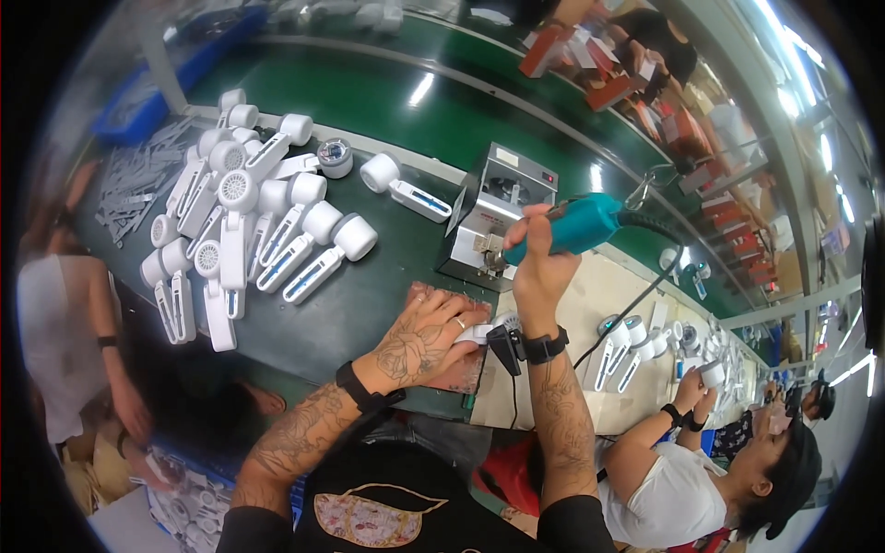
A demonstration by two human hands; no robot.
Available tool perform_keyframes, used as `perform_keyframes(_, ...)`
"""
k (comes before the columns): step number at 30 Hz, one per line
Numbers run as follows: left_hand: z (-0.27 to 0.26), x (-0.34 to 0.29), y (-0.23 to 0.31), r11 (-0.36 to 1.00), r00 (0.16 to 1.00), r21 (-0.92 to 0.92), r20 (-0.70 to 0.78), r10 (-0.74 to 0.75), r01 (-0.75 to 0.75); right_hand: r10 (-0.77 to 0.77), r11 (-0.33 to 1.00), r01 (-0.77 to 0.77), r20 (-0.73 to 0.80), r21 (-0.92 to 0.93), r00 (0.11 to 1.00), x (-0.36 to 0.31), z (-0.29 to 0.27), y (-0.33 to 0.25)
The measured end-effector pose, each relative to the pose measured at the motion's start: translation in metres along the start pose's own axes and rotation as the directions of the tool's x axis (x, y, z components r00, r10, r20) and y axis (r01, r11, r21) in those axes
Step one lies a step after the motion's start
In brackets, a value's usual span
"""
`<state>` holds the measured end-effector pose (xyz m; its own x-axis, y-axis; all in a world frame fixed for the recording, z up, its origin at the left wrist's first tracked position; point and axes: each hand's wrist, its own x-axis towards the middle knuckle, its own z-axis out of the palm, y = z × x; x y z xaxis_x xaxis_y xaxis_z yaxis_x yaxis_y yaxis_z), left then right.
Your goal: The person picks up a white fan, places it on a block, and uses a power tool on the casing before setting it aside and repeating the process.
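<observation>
My right hand (544,276) is closed round a teal electric screwdriver (588,224), whose cable runs off to the right. The driver's tip is at the front of a metal box-shaped screw feeder (498,207); whether it touches a screw is too small to tell. My left hand (419,339) grips a white handheld fan (477,334) and holds it down on a reddish work pad (452,378). Most of that fan is hidden under my fingers and behind the small black device (505,350) by my right wrist.
Many white fans (238,192) lie piled to the left, beside grey strips (147,170) and a blue bin (138,115). One fan (419,200) lies near the feeder. More fans (619,346) are on the right, where a co-worker (682,479) sits. A green conveyor (369,101) runs behind.
</observation>
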<state>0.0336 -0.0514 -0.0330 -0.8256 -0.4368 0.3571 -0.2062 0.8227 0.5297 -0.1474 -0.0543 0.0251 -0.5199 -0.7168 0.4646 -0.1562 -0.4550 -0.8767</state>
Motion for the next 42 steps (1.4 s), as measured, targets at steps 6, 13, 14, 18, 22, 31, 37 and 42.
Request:
perform_keyframes(6, 0.004, 0.001, 0.003, 0.999, 0.999, -0.038, -0.034, -0.01, 0.009, 0.044, 0.999, -0.044, 0.004, -0.024, 0.999, -0.006, 0.0, 0.01)
perform_keyframes(13, 0.003, 0.002, 0.004, 0.998, 0.998, -0.033, -0.042, -0.053, 0.052, 0.162, 0.986, -0.162, -0.005, 0.028, 0.987, -0.043, -0.017, -0.019)
perform_keyframes(14, 0.003, 0.003, 0.005, 0.999, 0.998, 0.002, -0.039, -0.041, 0.041, 0.168, 0.985, -0.168, 0.006, 0.038, 0.986, -0.048, -0.021, -0.024)
perform_keyframes(18, 0.007, 0.0, 0.003, 0.999, 0.998, -0.01, -0.039, -0.04, 0.039, 0.159, 0.985, -0.161, 0.036, 0.061, 0.987, -0.056, -0.021, -0.023)
perform_keyframes(22, 0.006, -0.001, 0.0, 0.997, 0.998, -0.052, -0.03, -0.052, 0.05, 0.17, 0.984, -0.171, 0.014, 0.053, 0.985, -0.06, -0.017, -0.02)
perform_keyframes(31, 0.011, -0.001, -0.002, 0.999, 0.995, -0.042, -0.099, -0.026, 0.022, 0.145, 0.989, -0.146, -0.05, -0.021, 0.988, -0.069, -0.024, 0.007)
perform_keyframes(37, 0.022, -0.004, 0.002, 0.996, 0.988, 0.057, -0.142, -0.063, 0.072, 0.131, 0.984, -0.135, 0.042, 0.114, 0.991, -0.065, -0.037, 0.011)
perform_keyframes(42, 0.018, -0.008, -0.01, 0.995, 0.969, -0.068, -0.242, 0.057, -0.075, 0.22, 0.971, -0.233, -0.164, -0.06, 0.961, -0.051, -0.028, -0.001)
